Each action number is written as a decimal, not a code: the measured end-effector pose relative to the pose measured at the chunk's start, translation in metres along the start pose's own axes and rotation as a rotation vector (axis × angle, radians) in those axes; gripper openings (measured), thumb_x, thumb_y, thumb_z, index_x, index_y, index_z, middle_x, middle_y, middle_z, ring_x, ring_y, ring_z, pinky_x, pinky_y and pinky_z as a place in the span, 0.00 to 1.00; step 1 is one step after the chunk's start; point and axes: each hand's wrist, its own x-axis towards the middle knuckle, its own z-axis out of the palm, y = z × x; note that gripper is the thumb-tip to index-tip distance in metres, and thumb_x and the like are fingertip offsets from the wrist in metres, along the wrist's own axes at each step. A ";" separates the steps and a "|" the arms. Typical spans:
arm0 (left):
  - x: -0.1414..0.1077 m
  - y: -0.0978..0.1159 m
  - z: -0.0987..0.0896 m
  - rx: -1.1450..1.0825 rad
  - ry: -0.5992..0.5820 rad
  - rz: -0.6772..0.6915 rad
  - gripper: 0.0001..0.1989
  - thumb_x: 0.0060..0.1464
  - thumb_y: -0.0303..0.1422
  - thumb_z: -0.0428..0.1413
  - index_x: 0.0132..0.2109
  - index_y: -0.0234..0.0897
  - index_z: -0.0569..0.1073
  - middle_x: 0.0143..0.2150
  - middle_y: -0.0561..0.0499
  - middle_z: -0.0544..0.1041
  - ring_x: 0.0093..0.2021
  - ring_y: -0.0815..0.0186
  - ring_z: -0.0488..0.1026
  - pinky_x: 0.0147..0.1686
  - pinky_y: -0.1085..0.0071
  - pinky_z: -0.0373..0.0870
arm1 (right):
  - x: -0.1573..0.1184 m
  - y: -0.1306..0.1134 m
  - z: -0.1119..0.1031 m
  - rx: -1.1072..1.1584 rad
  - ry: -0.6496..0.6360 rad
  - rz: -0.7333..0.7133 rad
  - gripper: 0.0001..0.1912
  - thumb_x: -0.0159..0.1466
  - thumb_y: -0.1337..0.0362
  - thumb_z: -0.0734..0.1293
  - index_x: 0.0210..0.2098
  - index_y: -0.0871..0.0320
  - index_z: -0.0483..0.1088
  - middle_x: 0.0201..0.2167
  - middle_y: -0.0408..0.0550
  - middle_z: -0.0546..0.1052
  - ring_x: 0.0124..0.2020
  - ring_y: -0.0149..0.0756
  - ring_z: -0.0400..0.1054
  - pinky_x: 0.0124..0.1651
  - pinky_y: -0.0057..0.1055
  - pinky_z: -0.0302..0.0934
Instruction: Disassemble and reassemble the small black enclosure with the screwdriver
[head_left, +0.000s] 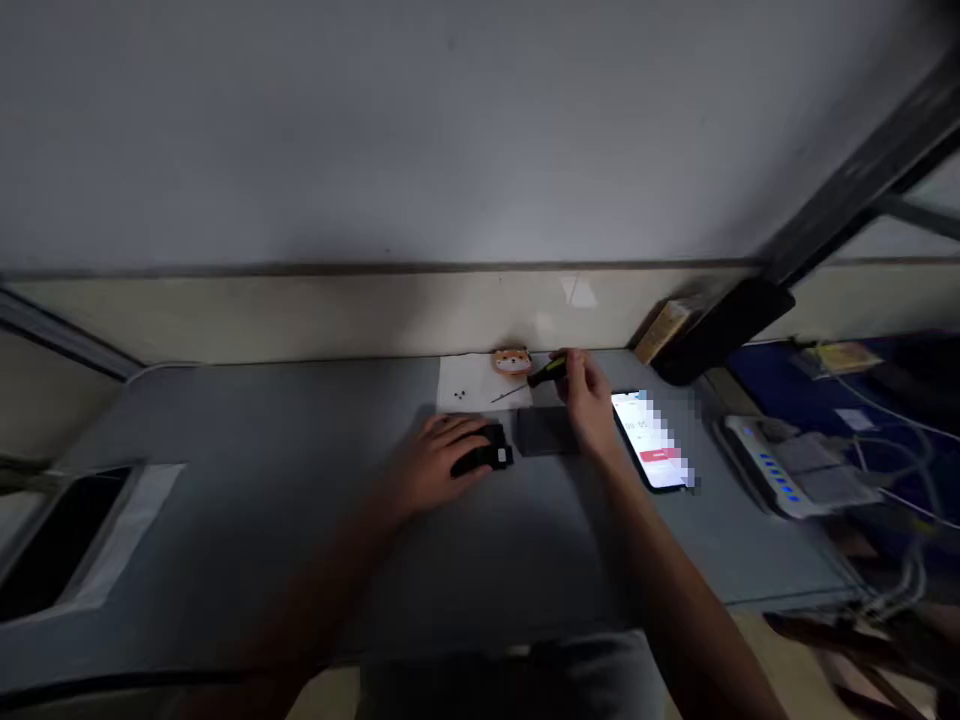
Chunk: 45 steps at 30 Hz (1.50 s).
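My left hand (442, 462) is wrapped round a small black device (480, 452) on the grey table. My right hand (585, 390) grips a black and yellow screwdriver (549, 371), its thin shaft pointing left over a white paper (472, 378). Several tiny black pieces (460, 395) lie on the paper. An orange and white animal-face item (512, 361) sits at the paper's back right. Between my hands lies a flat dark box (546, 431), partly beside my right wrist.
A lit phone (651, 440) lies right of my right hand. Farther right is a white power strip (769, 470) with plugs and cables. A black case (724, 330) leans by the wall (337, 315). A dark tablet-like object (64, 535) is at far left.
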 end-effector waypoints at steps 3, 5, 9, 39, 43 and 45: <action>0.000 0.002 -0.005 -0.020 0.010 -0.004 0.16 0.71 0.42 0.51 0.56 0.44 0.79 0.63 0.44 0.79 0.63 0.54 0.75 0.65 0.51 0.67 | 0.002 0.006 -0.002 -0.053 0.015 -0.058 0.31 0.66 0.34 0.61 0.36 0.56 0.74 0.26 0.41 0.69 0.27 0.31 0.61 0.32 0.30 0.57; 0.000 0.001 -0.006 -0.046 0.042 -0.022 0.16 0.72 0.40 0.50 0.55 0.44 0.80 0.62 0.45 0.80 0.62 0.55 0.76 0.65 0.51 0.67 | 0.002 0.008 -0.003 -0.086 0.008 -0.091 0.30 0.67 0.35 0.61 0.37 0.56 0.74 0.26 0.42 0.71 0.28 0.32 0.63 0.33 0.31 0.59; 0.001 -0.004 -0.005 -0.125 0.161 -0.072 0.17 0.73 0.37 0.46 0.51 0.43 0.80 0.57 0.45 0.82 0.57 0.56 0.78 0.61 0.54 0.71 | 0.000 0.009 -0.002 -0.127 0.013 -0.116 0.29 0.68 0.35 0.60 0.39 0.55 0.75 0.27 0.42 0.72 0.29 0.34 0.64 0.34 0.31 0.60; 0.008 -0.013 0.003 -0.362 0.359 -0.393 0.04 0.62 0.36 0.63 0.39 0.45 0.83 0.38 0.52 0.84 0.41 0.60 0.81 0.48 0.62 0.78 | -0.015 -0.004 0.029 0.223 -0.056 0.182 0.31 0.59 0.31 0.66 0.31 0.55 0.75 0.23 0.41 0.68 0.25 0.31 0.59 0.27 0.29 0.56; 0.008 -0.015 0.002 -0.340 0.351 -0.404 0.05 0.63 0.36 0.62 0.39 0.45 0.83 0.38 0.51 0.85 0.41 0.60 0.81 0.48 0.62 0.78 | -0.015 -0.003 0.029 0.224 -0.031 0.169 0.31 0.59 0.31 0.66 0.30 0.54 0.75 0.23 0.41 0.68 0.25 0.31 0.60 0.28 0.29 0.57; 0.008 -0.016 0.002 -0.327 0.342 -0.399 0.06 0.63 0.37 0.61 0.40 0.45 0.83 0.38 0.51 0.85 0.41 0.59 0.81 0.49 0.61 0.77 | -0.015 -0.002 0.029 0.222 -0.032 0.163 0.31 0.60 0.31 0.66 0.31 0.54 0.75 0.23 0.41 0.69 0.25 0.31 0.59 0.28 0.29 0.57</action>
